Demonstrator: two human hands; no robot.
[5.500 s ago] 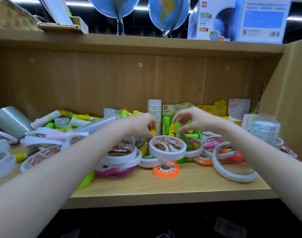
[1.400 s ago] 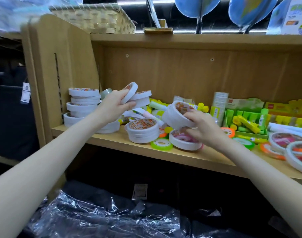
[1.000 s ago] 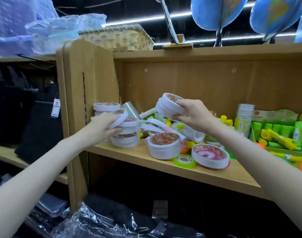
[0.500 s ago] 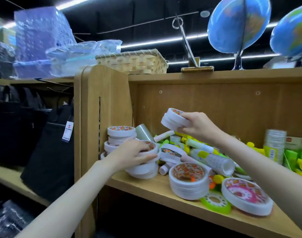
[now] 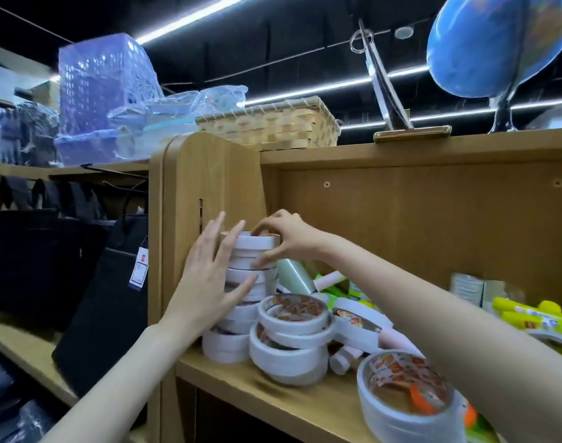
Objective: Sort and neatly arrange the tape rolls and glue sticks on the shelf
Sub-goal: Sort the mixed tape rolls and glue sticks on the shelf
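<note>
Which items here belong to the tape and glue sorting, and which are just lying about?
Job: tall tape stack, short tape stack, loose tape rolls, glue sticks.
Lying about: wicker basket, globe, black bags, wrapped plastic crates.

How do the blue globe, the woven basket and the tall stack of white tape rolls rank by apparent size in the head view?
Largest to smallest, as they look:
1. blue globe, though it is cut by the frame edge
2. woven basket
3. tall stack of white tape rolls, nearer the camera and partly covered by the hands, so its place against the basket is unsure.
</note>
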